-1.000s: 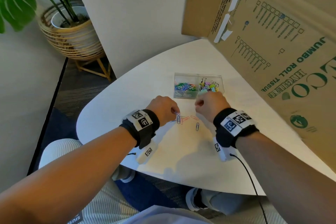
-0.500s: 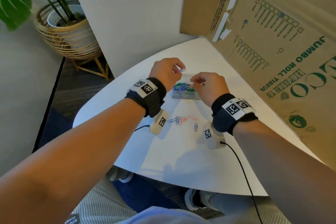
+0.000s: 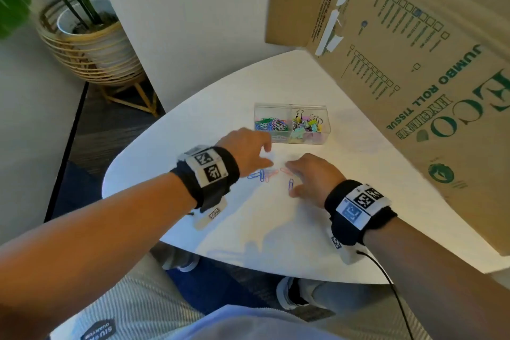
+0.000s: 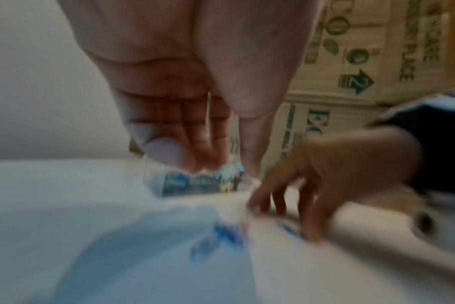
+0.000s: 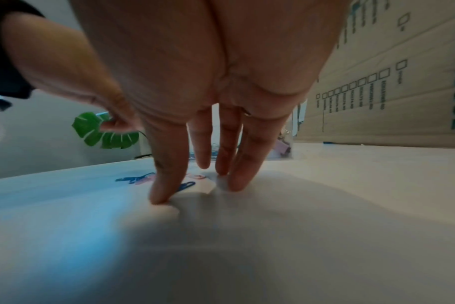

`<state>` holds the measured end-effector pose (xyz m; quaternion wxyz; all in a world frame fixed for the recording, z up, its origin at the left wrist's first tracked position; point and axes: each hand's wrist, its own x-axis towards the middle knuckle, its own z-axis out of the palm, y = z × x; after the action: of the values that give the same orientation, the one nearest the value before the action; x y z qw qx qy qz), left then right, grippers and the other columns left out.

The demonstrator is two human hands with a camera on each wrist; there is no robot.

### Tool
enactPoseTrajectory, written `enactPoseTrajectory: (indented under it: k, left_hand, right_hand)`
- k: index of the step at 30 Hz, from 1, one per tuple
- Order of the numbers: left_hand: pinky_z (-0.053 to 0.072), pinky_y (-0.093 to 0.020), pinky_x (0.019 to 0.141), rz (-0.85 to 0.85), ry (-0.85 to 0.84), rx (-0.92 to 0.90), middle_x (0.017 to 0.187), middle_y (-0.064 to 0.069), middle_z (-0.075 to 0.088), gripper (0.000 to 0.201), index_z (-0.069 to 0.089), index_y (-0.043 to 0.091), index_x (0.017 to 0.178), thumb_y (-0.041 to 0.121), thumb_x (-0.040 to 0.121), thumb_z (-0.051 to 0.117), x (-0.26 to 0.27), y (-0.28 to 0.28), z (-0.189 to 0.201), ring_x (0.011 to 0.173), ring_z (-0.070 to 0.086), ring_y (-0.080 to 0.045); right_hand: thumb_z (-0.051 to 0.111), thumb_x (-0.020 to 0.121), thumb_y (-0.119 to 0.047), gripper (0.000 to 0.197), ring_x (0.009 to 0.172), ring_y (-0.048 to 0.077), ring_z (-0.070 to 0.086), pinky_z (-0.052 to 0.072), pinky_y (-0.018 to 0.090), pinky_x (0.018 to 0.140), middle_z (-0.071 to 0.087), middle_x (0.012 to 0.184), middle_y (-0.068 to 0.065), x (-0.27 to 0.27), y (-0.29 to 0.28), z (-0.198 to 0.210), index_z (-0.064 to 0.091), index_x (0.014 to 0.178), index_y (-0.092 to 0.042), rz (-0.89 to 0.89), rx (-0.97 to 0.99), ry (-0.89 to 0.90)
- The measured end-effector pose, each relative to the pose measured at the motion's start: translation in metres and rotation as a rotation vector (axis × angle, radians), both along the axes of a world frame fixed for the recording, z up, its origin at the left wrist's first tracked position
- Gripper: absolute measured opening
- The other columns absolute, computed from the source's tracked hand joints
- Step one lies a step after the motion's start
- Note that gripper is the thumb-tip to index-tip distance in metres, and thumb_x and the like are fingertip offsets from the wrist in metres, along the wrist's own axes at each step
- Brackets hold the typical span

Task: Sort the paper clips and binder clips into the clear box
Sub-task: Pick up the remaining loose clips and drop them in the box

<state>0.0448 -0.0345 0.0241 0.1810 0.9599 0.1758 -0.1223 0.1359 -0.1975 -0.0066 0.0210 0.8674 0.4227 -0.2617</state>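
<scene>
The clear box [image 3: 292, 123] stands on the white table [image 3: 345, 201], with coloured paper clips in its left half and binder clips in its right half. Several loose paper clips [image 3: 262, 175] lie in front of it, blue and pink, with one blue clip [image 3: 290, 184] apart to the right. My left hand [image 3: 252, 153] hovers over the left clips with straight, empty fingers [image 4: 169, 150]. My right hand [image 3: 311, 176] is spread on the table, its fingertips [image 5: 161, 197] touching the surface beside the blue clip [image 5: 186, 186]. It holds nothing.
A large cardboard carton [image 3: 414, 63] leans over the table's right side, close behind the box. A potted plant in a wicker stand [image 3: 91, 44] sits on the floor at the far left. The table's front edge is near my knees.
Both hands came back from above the clear box down to the loose clips on the table. The clips they pinched half a second ago are gone from their fingers.
</scene>
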Motion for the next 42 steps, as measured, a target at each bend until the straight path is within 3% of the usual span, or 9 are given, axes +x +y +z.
enactPoseTrajectory:
  k: [2, 7, 11, 14, 21, 27, 30, 37, 42]
  left_hand:
    - [0.043, -0.028, 0.074, 0.003, 0.095, 0.014, 0.106, -0.001, 0.062, 0.045, 0.053, 0.025, 0.118, 0.057, 0.086, 0.055, -0.01, -0.006, -0.016, 0.086, 0.056, -0.018]
    - [0.043, -0.033, 0.09, -0.054, 0.119, 0.025, 0.121, -0.008, 0.059, 0.048, 0.054, 0.015, 0.127, 0.044, 0.089, 0.059, -0.004, -0.019, -0.03, 0.111, 0.055, -0.025]
    - [0.046, -0.031, 0.084, -0.106, 0.114, 0.052, 0.112, -0.008, 0.065, 0.029, 0.063, 0.013, 0.118, 0.025, 0.091, 0.058, -0.002, -0.022, -0.029, 0.104, 0.06, -0.025]
    - [0.048, -0.029, 0.083, -0.098, 0.071, 0.023, 0.108, -0.005, 0.067, 0.024, 0.066, 0.017, 0.113, 0.016, 0.091, 0.056, -0.007, -0.018, -0.031, 0.101, 0.061, -0.024]
    - [0.048, -0.029, 0.089, -0.046, 0.049, -0.006, 0.115, -0.005, 0.065, 0.027, 0.064, 0.019, 0.115, 0.014, 0.089, 0.059, -0.011, -0.016, -0.034, 0.105, 0.059, -0.024]
    - [0.042, -0.027, 0.089, -0.066, 0.062, 0.029, 0.12, -0.008, 0.058, 0.031, 0.062, 0.016, 0.122, 0.015, 0.092, 0.054, -0.014, -0.009, -0.034, 0.111, 0.054, -0.025]
    - [0.044, -0.029, 0.088, -0.07, 0.09, 0.099, 0.117, -0.009, 0.06, 0.028, 0.063, 0.012, 0.119, 0.016, 0.094, 0.052, -0.016, -0.005, -0.033, 0.107, 0.057, -0.024]
    - [0.048, -0.031, 0.082, -0.068, 0.135, 0.149, 0.112, -0.011, 0.061, 0.024, 0.057, 0.011, 0.114, 0.016, 0.09, 0.055, -0.018, -0.005, -0.032, 0.098, 0.06, -0.027]
    - [0.048, -0.031, 0.081, 0.007, 0.143, 0.05, 0.112, -0.012, 0.058, 0.033, 0.049, 0.011, 0.114, 0.019, 0.085, 0.063, -0.017, -0.008, -0.029, 0.099, 0.058, -0.028]
  right_hand:
    - [0.063, 0.088, -0.024, 0.034, 0.102, 0.028, 0.055, 0.039, 0.028, 0.078, 0.056, 0.11, 0.009, -0.001, 0.006, 0.001, 0.061, 0.121, -0.017, -0.009, 0.024, -0.043]
    - [0.055, 0.092, -0.011, 0.028, 0.105, 0.026, 0.061, 0.046, 0.03, 0.089, 0.067, 0.116, 0.006, -0.007, 0.019, -0.001, 0.068, 0.115, -0.02, -0.073, 0.143, -0.075]
    - [0.061, 0.087, -0.017, 0.037, 0.107, 0.024, 0.06, 0.046, 0.03, 0.088, 0.063, 0.118, 0.004, -0.013, 0.023, 0.0, 0.062, 0.123, -0.02, -0.084, 0.16, -0.023]
    - [0.066, 0.085, -0.028, 0.036, 0.102, 0.025, 0.058, 0.039, 0.028, 0.076, 0.057, 0.109, 0.006, -0.021, 0.026, 0.001, 0.061, 0.12, -0.019, -0.006, 0.123, -0.021]
    - [0.057, 0.092, -0.017, 0.026, 0.098, 0.029, 0.064, 0.049, 0.031, 0.084, 0.069, 0.108, 0.01, -0.023, 0.039, -0.001, 0.07, 0.114, -0.018, -0.016, 0.08, -0.063]
    - [0.047, 0.091, -0.011, 0.022, 0.091, 0.033, 0.064, 0.047, 0.03, 0.073, 0.066, 0.101, 0.015, -0.026, 0.038, 0.002, 0.065, 0.104, -0.008, 0.032, 0.038, -0.149]
    - [0.049, 0.092, -0.012, 0.021, 0.092, 0.031, 0.063, 0.049, 0.031, 0.074, 0.066, 0.103, 0.014, -0.024, 0.038, 0.003, 0.064, 0.106, -0.008, 0.034, 0.031, -0.153]
    - [0.056, 0.089, -0.008, 0.018, 0.102, 0.029, 0.057, 0.048, 0.033, 0.085, 0.044, 0.133, 0.01, -0.021, 0.035, 0.003, 0.066, 0.104, -0.007, 0.05, 0.09, -0.15]
    - [0.053, 0.09, -0.007, 0.02, 0.101, 0.029, 0.061, 0.046, 0.031, 0.08, 0.062, 0.111, 0.012, -0.019, 0.039, 0.007, 0.062, 0.107, -0.008, 0.071, 0.041, -0.16]
